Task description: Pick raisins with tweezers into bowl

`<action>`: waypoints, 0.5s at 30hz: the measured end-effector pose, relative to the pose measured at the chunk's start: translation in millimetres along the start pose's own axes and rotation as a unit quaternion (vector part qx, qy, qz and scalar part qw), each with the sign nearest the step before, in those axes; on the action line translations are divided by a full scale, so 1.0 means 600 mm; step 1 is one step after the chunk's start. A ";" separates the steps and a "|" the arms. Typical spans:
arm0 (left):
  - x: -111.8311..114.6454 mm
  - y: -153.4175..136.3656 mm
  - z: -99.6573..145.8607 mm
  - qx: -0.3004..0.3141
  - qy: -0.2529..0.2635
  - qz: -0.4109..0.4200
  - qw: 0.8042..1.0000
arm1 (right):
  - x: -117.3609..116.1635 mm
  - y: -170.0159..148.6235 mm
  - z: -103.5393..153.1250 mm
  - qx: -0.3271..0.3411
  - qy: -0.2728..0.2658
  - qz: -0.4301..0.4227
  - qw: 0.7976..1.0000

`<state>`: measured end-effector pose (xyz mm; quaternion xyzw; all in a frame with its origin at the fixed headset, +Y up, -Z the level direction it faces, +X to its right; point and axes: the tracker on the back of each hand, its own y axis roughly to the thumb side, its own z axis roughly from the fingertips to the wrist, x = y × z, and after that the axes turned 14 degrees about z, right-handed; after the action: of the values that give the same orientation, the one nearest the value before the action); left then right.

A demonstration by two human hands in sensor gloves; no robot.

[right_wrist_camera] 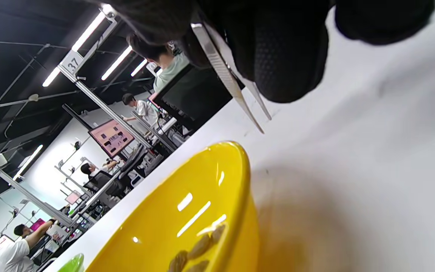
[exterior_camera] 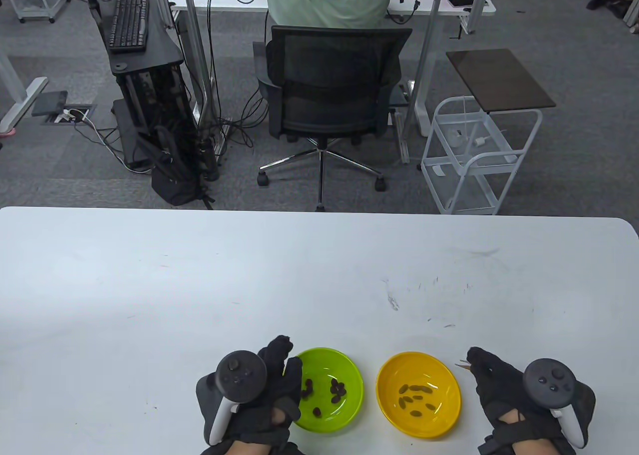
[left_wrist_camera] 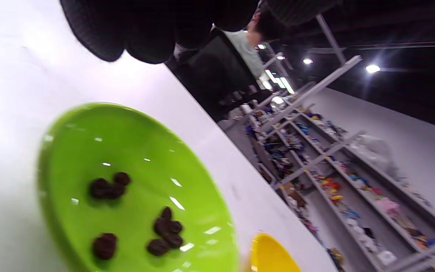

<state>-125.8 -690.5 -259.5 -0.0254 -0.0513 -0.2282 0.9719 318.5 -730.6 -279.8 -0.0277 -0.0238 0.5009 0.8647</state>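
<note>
A green bowl (exterior_camera: pixel 329 390) holds several dark raisins (exterior_camera: pixel 337 390); it also shows in the left wrist view (left_wrist_camera: pixel 127 189). A yellow bowl (exterior_camera: pixel 418 394) to its right holds several lighter raisins (exterior_camera: pixel 414 400); its rim fills the right wrist view (right_wrist_camera: pixel 202 204). My left hand (exterior_camera: pixel 269 385) rests against the green bowl's left rim, fingers curled. My right hand (exterior_camera: pixel 499 390) is just right of the yellow bowl and grips metal tweezers (right_wrist_camera: pixel 229 79). Their tips (exterior_camera: pixel 462 363) point left over the table, slightly apart and empty.
The white table (exterior_camera: pixel 249 285) stretches far ahead of the bowls. Beyond its far edge stand an office chair (exterior_camera: pixel 329 100) with a seated person and a white wire cart (exterior_camera: pixel 474 155).
</note>
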 end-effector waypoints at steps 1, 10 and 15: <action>0.002 0.004 0.003 0.010 -0.004 0.003 1.000 | -0.003 -0.002 -0.001 -0.002 0.000 0.001 1.000; 0.008 0.012 0.008 0.039 -0.025 0.007 0.999 | -0.028 -0.016 -0.002 -0.046 0.019 0.002 0.999; 0.011 0.005 0.007 0.051 -0.030 0.016 0.998 | -0.019 -0.011 0.004 -0.075 -0.040 0.047 0.995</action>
<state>-119.1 -690.3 -255.0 0.0162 -0.0911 -0.2091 0.9735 318.1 -743.7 -277.3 -0.0736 -0.0946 0.5386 0.8340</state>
